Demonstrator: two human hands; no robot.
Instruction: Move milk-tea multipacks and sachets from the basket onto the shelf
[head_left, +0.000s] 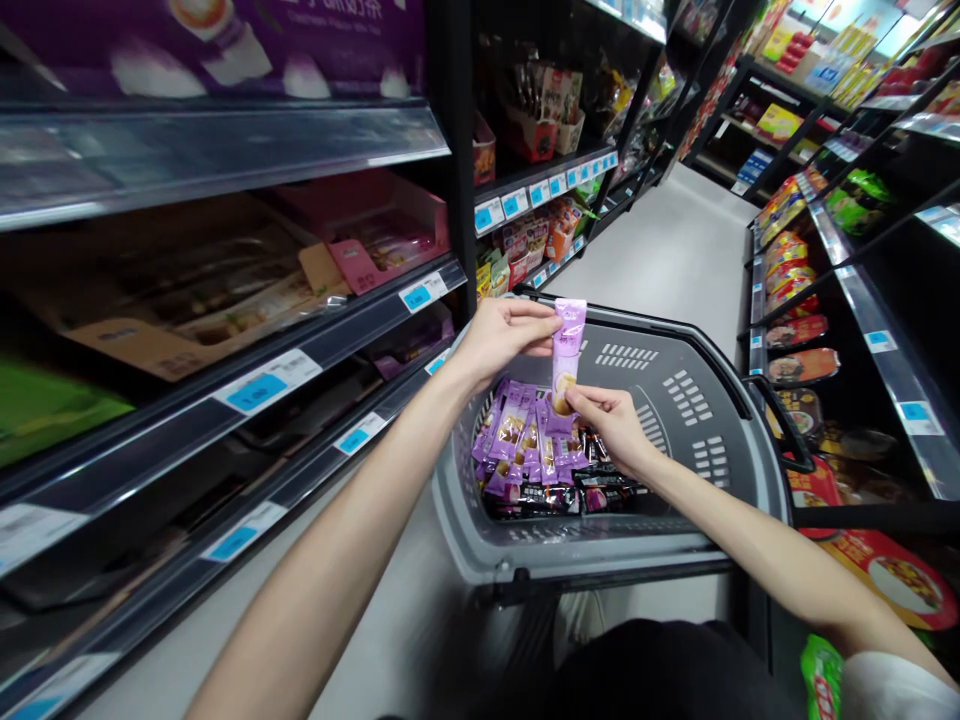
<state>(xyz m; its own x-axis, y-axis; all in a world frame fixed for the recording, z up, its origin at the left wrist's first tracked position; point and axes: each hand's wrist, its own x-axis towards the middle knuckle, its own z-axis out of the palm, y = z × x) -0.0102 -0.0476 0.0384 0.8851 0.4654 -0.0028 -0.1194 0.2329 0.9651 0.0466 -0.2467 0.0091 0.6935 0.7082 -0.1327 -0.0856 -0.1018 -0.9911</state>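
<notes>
I hold a slim purple snack packet (pixel 567 352) upright over a grey shopping basket (pixel 675 400). My left hand (pixel 504 338) pinches the packet's top end. My right hand (pixel 613 424) grips its lower end. Below them, inside the basket, lies a heap of several more purple packets (pixel 517 440) and some dark ones (pixel 600 492).
Black store shelves (pixel 300 350) with blue price tags run along my left, holding cartons and a pink display box (pixel 375 235). More shelves with snack bags (pixel 795 300) line the right. The pale aisle floor (pixel 667 250) stretches ahead beyond the basket.
</notes>
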